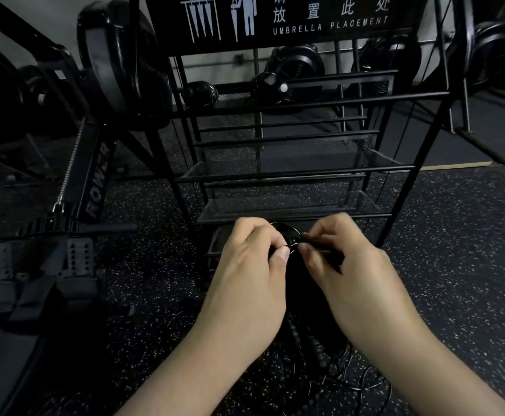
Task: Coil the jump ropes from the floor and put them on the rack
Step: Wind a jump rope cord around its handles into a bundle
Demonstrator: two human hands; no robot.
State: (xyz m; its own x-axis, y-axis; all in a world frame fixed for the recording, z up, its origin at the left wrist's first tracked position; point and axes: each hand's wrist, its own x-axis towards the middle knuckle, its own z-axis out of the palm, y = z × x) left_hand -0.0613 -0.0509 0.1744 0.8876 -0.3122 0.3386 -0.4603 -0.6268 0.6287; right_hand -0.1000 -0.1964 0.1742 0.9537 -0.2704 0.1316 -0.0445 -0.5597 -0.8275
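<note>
I see a thin black jump rope (287,235) coiled small before the black rack (290,175); more ropes (320,364) lie tangled on the floor.

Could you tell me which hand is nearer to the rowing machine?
Left. The left hand sits between the rowing machine and the right hand, which is farther away, on the other side of the jump rope.

Dim room, low light. Black rubber floor w/ pale speckles (455,250) throughout. Left of centre: black rowing machine w/ "ROWER" lettering on its rail (95,187), grey perforated footplates at its near end. Behind it, black round fan housing (119,55) against a pale grey wall (44,16). Far right of the rower, more black round-housed machines (497,43); a pale strip edges the floor there.
</note>
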